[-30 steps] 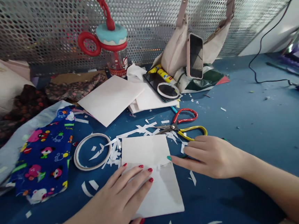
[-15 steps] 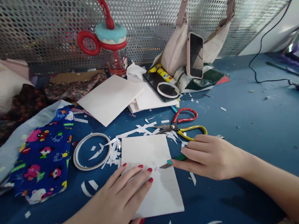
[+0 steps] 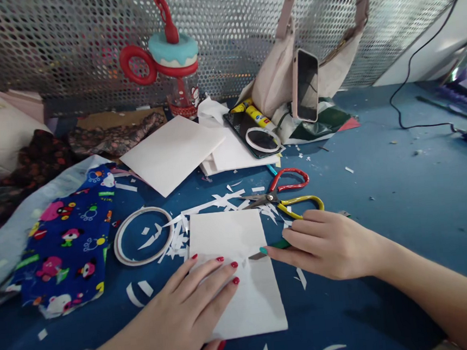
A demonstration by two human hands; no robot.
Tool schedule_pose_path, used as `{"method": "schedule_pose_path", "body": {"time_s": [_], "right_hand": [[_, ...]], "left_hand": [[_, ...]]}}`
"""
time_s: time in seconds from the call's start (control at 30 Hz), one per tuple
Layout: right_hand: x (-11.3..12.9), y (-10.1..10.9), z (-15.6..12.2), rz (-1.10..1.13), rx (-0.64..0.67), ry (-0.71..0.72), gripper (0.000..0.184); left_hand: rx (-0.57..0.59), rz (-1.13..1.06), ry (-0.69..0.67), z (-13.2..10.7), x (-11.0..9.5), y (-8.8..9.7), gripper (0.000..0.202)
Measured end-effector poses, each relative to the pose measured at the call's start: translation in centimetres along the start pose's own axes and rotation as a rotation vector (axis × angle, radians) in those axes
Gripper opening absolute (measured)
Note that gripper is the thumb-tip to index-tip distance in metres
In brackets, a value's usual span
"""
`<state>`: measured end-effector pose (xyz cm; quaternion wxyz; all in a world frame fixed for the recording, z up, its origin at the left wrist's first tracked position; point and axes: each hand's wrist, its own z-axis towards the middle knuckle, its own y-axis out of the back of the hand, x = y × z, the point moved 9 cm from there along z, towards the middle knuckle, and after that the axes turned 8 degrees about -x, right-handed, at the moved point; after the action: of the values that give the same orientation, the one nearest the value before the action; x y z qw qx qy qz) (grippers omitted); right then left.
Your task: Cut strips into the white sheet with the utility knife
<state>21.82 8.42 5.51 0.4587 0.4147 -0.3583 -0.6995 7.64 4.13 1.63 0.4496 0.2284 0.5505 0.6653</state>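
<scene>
A white rectangular board [image 3: 261, 303] lies on the blue table in front of me. My left hand [image 3: 188, 309] rests flat on its left side, fingers spread. In my right hand [image 3: 329, 245] is a craft knife [image 3: 259, 256] with a green handle, mostly hidden by the fingers. Its blade points left over the board, with the tip close to a small mark or scrap near the middle. Whether the tip touches the board I cannot tell. Scissors [image 3: 274, 196] with one red and one yellow handle lie just beyond the board, near my right hand.
Paper offcuts [image 3: 177, 240] surround a tape roll [image 3: 144, 236]. Patterned blue fabric [image 3: 70, 233] lies left. Behind are white sheets [image 3: 170, 153], a lidded cup [image 3: 174, 55], glue sticks [image 3: 258, 117], a phone [image 3: 306, 85] and a bag [image 3: 273, 73]. A cord [image 3: 408, 72] runs at right.
The knife blade has shifted very slightly up and right with my right hand. My left hand stays in place on the board.
</scene>
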Motion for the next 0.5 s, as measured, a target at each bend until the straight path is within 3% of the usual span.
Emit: {"method": "schedule_pose_path", "body": {"time_s": [0.5], "right_hand": [[0.05, 0.0, 0.19, 0.03, -0.022, -0.021, 0.018]], "left_hand": [[-0.005, 0.02, -0.004, -0.1, 0.04, 0.0, 0.067]]}}
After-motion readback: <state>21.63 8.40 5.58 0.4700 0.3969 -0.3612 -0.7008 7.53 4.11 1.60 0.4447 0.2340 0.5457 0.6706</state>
